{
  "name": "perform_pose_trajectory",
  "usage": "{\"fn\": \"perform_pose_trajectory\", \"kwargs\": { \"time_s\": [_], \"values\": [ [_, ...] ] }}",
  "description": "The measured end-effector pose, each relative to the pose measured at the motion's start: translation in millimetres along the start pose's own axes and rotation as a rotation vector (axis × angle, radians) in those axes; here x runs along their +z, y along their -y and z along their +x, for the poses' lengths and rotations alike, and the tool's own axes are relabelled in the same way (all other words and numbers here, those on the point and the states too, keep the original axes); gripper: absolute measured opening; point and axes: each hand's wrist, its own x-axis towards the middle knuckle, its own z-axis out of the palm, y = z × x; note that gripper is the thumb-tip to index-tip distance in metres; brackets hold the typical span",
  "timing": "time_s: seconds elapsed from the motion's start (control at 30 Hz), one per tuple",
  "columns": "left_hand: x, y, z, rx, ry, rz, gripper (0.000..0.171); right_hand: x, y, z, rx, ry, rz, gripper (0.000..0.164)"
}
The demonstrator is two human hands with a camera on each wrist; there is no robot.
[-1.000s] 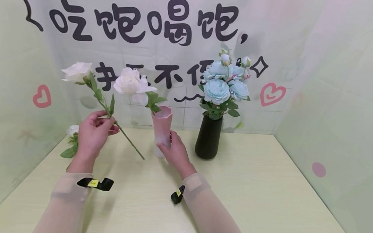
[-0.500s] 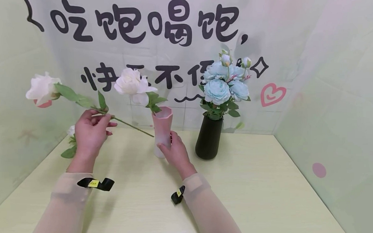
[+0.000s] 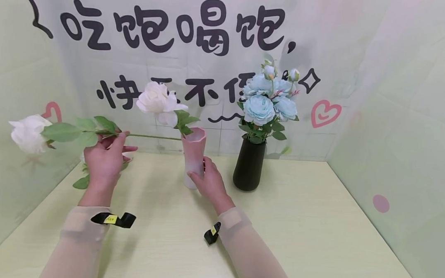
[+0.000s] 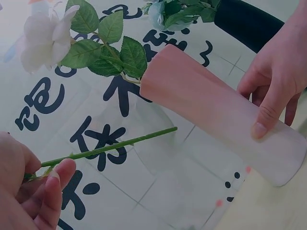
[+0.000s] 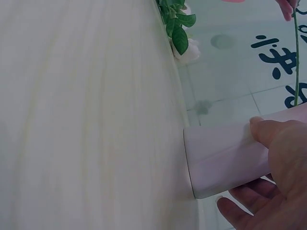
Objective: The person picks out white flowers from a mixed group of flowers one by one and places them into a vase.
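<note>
My left hand (image 3: pixel 105 158) pinches the green stem (image 4: pixel 110 147) of an artificial white rose (image 3: pixel 29 134) between thumb and fingers. The flower lies nearly level, its bloom to the left and its cut end toward the vase. In the left wrist view that end stands apart from the vase wall. A pink-to-white vase (image 3: pixel 194 148) stands upright on the table, and my right hand (image 3: pixel 211 183) grips its lower part. Another white rose (image 3: pixel 156 97) leans left out of the vase; its lower stem is hidden inside.
To the right stands a black vase (image 3: pixel 249 164) with pale blue flowers (image 3: pixel 259 108). Behind my left hand, more white flowers with green leaves (image 3: pixel 82 182) lie on the table (image 3: pixel 305 235), partly hidden. Printed cloth walls (image 3: pixel 352 46) border the table at the back and sides.
The rose in my left hand has turned from upright-leaning to nearly level. Its bloom swung left and down, while its stem end rose toward the vase rim. My right hand and the vase stayed put.
</note>
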Motion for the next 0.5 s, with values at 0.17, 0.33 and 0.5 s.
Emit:
{"fn": "perform_pose_trajectory", "kwargs": {
  "time_s": [0.17,0.33,0.5],
  "values": [
    [0.1,-1.3,1.4,-0.006,-0.050,-0.062,0.014,0.0,-0.8,0.1,-0.002,0.002,-0.002,0.066],
    [-0.9,-3.1,1.5,-0.015,-0.070,-0.062,0.012,0.2,-1.5,0.6,-0.005,0.001,-0.014,0.067],
    [-1.8,-5.3,0.5,-0.041,-0.074,-0.134,0.011,-0.1,-0.9,0.1,-0.010,0.000,-0.019,0.067]
  ]
}}
